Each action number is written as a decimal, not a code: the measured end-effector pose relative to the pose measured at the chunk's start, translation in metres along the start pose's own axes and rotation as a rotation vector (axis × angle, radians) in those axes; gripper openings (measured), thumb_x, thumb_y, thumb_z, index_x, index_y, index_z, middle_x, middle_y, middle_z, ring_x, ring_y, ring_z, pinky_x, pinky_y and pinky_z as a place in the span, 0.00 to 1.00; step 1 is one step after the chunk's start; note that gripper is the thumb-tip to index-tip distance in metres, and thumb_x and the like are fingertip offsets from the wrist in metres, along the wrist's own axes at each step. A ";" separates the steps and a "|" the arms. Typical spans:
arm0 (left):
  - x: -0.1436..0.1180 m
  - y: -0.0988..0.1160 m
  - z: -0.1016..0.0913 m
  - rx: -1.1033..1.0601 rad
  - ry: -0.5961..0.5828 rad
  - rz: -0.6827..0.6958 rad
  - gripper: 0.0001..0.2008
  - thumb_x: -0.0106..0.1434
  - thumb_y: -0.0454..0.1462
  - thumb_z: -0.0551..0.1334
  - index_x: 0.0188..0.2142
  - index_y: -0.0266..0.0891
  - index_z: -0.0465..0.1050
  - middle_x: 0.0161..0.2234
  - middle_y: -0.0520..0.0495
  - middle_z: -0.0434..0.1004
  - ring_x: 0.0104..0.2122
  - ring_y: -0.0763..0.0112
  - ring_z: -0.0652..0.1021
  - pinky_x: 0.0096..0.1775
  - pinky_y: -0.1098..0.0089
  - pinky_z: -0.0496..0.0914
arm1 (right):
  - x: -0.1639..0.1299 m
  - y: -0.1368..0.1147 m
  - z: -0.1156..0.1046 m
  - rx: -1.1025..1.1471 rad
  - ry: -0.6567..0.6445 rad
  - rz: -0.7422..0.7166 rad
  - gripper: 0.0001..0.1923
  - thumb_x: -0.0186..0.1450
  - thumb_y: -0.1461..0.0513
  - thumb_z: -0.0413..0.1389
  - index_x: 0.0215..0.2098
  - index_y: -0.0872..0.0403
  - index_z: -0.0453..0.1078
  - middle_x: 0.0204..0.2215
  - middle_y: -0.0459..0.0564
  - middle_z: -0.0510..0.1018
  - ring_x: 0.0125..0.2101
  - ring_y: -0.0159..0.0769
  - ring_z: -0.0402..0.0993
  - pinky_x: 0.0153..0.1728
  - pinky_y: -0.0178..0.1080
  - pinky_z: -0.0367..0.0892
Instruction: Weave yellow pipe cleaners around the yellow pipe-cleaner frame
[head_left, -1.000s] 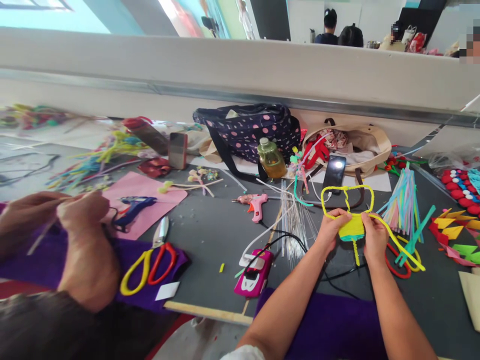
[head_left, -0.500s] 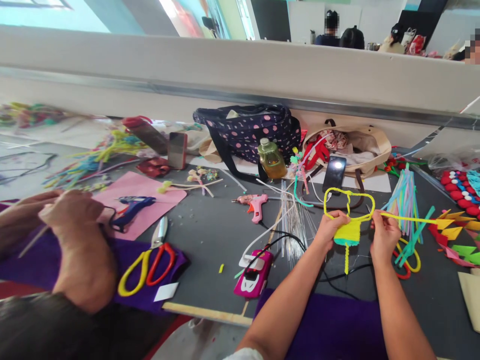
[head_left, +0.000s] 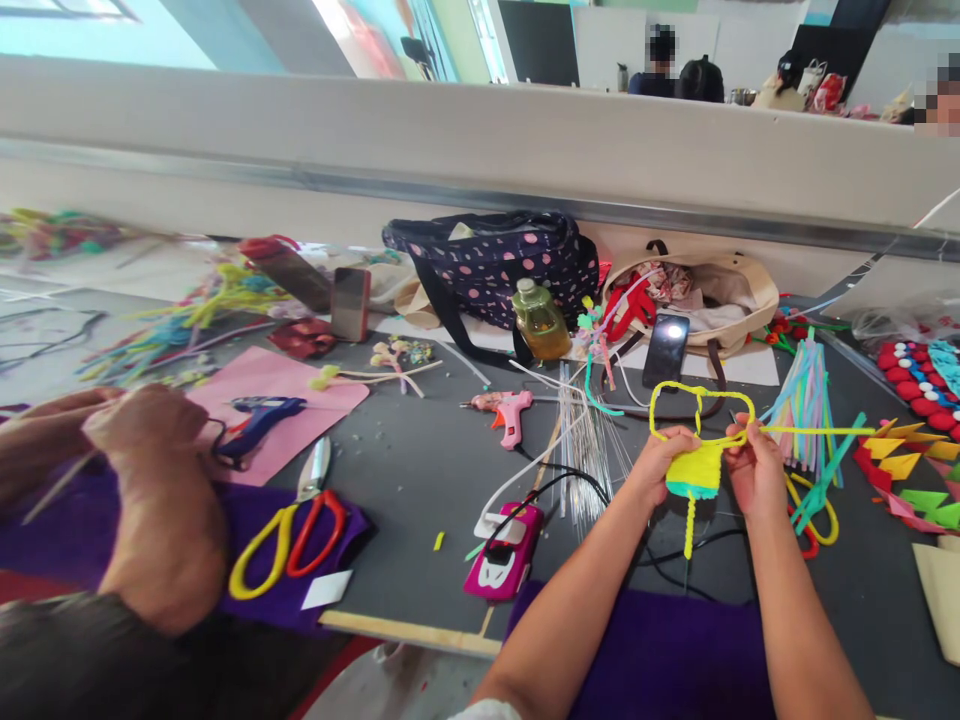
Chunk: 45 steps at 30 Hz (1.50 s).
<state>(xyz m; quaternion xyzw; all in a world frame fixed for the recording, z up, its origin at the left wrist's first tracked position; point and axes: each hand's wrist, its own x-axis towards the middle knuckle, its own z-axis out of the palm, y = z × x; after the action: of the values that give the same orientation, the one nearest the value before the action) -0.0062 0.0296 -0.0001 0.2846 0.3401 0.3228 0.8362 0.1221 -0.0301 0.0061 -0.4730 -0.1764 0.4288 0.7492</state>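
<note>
left hand (head_left: 664, 462) pinching yellow pipe-cleaner piece (head_left: 696, 468) above table (head_left: 420, 470); right hand (head_left: 756, 468) pinching its loose strand (head_left: 817, 431), apparently mid-wrap; next likely needs strand kept taut

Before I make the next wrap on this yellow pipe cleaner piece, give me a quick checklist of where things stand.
1. Left hand grips the yellow pipe cleaner piece at its wound body: ok.
2. Right hand pinches the loose yellow strand, which runs out straight to the right: ok.
3. Two top loops closed and even: ok.
4. Strand clear of the pastel pipe cleaner bundle: cannot tell, it crosses in front of it.
5. Black cable under the hands, clear of the piece's tail: cannot tell.
6. The other person's hand well away from the piece: ok.
</note>
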 end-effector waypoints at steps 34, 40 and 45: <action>-0.008 0.010 0.002 0.022 0.014 0.177 0.10 0.41 0.35 0.71 0.20 0.35 0.71 0.20 0.53 0.71 0.19 0.76 0.70 0.24 0.74 0.62 | -0.010 -0.010 0.002 0.387 -0.212 0.103 0.05 0.49 0.66 0.56 0.26 0.53 0.65 0.21 0.39 0.65 0.17 0.21 0.59 0.18 0.27 0.57; -0.007 0.010 0.000 -0.005 0.014 0.190 0.10 0.41 0.35 0.71 0.21 0.35 0.72 0.21 0.52 0.71 0.20 0.76 0.71 0.24 0.73 0.63 | -0.005 -0.012 -0.002 0.428 -0.177 0.145 0.08 0.55 0.62 0.60 0.33 0.54 0.68 0.19 0.36 0.58 0.16 0.19 0.52 0.17 0.25 0.56; -0.004 0.013 -0.005 -0.024 0.046 0.195 0.09 0.41 0.35 0.71 0.20 0.36 0.71 0.19 0.53 0.70 0.19 0.76 0.70 0.24 0.73 0.63 | -0.003 -0.009 -0.002 0.303 -0.145 0.092 0.09 0.56 0.60 0.62 0.26 0.54 0.65 0.20 0.37 0.59 0.16 0.20 0.51 0.15 0.26 0.54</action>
<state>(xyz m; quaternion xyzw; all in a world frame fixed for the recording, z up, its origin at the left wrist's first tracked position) -0.0167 0.0357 0.0076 0.2987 0.3257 0.4131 0.7962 0.1260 -0.0348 0.0132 -0.3301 -0.1414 0.5171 0.7770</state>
